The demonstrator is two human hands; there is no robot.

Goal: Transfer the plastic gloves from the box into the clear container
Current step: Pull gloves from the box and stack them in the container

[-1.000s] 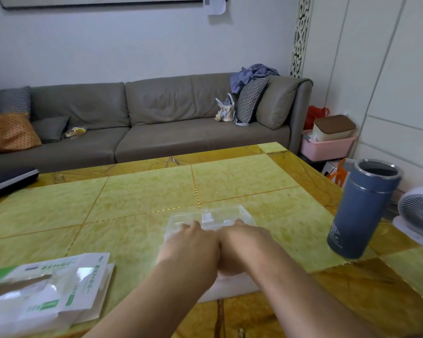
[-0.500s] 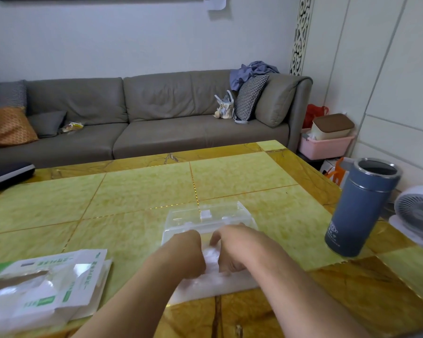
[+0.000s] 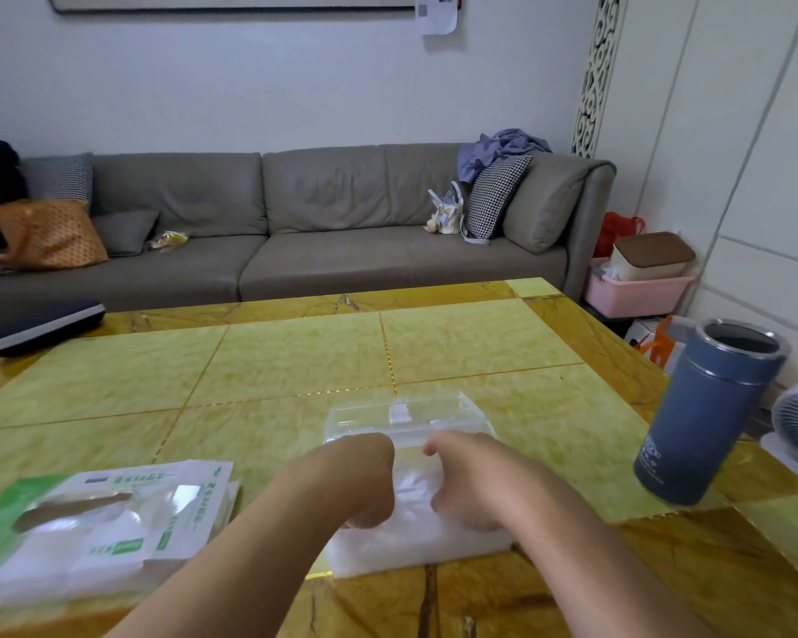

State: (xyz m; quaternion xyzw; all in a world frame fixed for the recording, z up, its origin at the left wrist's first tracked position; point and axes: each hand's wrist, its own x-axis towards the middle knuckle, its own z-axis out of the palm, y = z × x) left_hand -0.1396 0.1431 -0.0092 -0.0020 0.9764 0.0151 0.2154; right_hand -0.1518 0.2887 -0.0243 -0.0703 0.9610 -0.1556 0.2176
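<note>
Progress: the transfer is appearing well advanced but not closed out. The plastic gloves (image 3: 415,541), a whitish translucent stack, are sitting inside the clear container (image 3: 401,419) and no longer in the box (image 3: 97,518), which is lying flattened and torn open well to the left of the left hand (image 3: 365,481). Whether any gloves are remaining in that box cannot be told; its window is showing only pale material. In my judgement the step in hand is seating or compressing the stack, with closing the container possibly left to do.

Hands: both are working over the container, knuckles toward the camera. The left hand is curling downward onto the stack, and the right hand (image 3: 471,485) is doing the same just beside it, a narrow gap between them. The fingertips are hidden beneath the hands, so whether they are gripping the gloves or merely pressing them cannot be told.

Position of the stack: it is lying directly beneath both sets of fingers and extending toward the wearer past the wrists. The container's hinged lid or far wall is standing just beyond the knuckles.
</note>
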